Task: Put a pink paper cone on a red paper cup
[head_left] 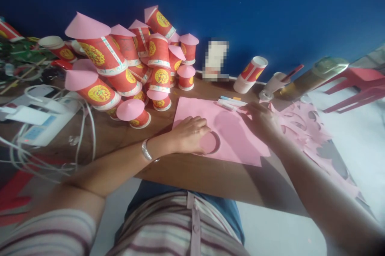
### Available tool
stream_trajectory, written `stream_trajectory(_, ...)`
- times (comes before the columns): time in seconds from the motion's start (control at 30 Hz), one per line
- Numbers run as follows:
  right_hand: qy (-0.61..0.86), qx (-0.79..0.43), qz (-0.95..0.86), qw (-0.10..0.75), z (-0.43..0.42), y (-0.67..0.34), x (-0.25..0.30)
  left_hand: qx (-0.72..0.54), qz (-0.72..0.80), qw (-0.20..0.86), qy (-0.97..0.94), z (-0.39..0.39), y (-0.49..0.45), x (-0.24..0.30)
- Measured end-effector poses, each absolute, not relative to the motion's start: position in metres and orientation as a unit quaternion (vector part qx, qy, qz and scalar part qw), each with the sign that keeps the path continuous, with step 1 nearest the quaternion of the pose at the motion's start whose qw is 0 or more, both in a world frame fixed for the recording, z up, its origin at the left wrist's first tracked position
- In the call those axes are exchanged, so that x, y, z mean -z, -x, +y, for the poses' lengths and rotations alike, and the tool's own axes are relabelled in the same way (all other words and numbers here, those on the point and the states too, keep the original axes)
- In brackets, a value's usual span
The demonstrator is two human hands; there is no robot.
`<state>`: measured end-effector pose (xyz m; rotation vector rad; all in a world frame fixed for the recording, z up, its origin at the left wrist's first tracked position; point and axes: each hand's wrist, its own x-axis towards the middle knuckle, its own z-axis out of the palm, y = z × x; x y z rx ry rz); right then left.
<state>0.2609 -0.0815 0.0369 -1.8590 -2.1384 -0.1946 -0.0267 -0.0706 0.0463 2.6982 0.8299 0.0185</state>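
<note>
A sheet of pink paper (240, 137) lies on the brown table in front of me. On its near part rests a thin round ring (217, 143), pink showing inside it. My left hand (191, 133) curls its fingers around the ring's left side and holds it against the paper. At the sheet's far right corner is my right hand (261, 119), close to a white marker-like stick (227, 105) and a blue-and-white pen (231, 99). The right fingertips are dark and blurred, so their grip is unclear.
Red paper-cup lanterns (159, 79) with pink cone tops are stacked at left. White cables and a power strip (42, 123) lie beside them. Pink paper scraps (306, 127) cover the right side. Behind stand stacked cups (251, 73), a bottle (313, 77) and a red stool (357, 83).
</note>
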Motion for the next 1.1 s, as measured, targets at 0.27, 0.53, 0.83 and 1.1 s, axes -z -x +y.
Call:
stream_trajectory(0.27, 0.676, 0.089, -0.728, 0.078, -0.051, -0.268, -0.034, -0.062, 0.280, 0.174, -0.942, -0.068, 0.032, -0.036)
stream_trajectory(0.53, 0.693, 0.072, -0.717, 0.034, -0.047, -0.263, -0.043, -0.072, 0.286, 0.158, -0.943, -0.070, 0.031, -0.035)
stream_trajectory(0.83, 0.682, 0.082, -0.726, -0.012, -0.033, -0.265, -0.036, -0.052, 0.291, 0.143, -0.944, -0.070, 0.029, -0.038)
stream_trajectory(1.1, 0.674, 0.088, -0.733, 0.001, -0.031, -0.269, -0.034, -0.031, 0.298, 0.156, -0.941, -0.071, 0.029, -0.043)
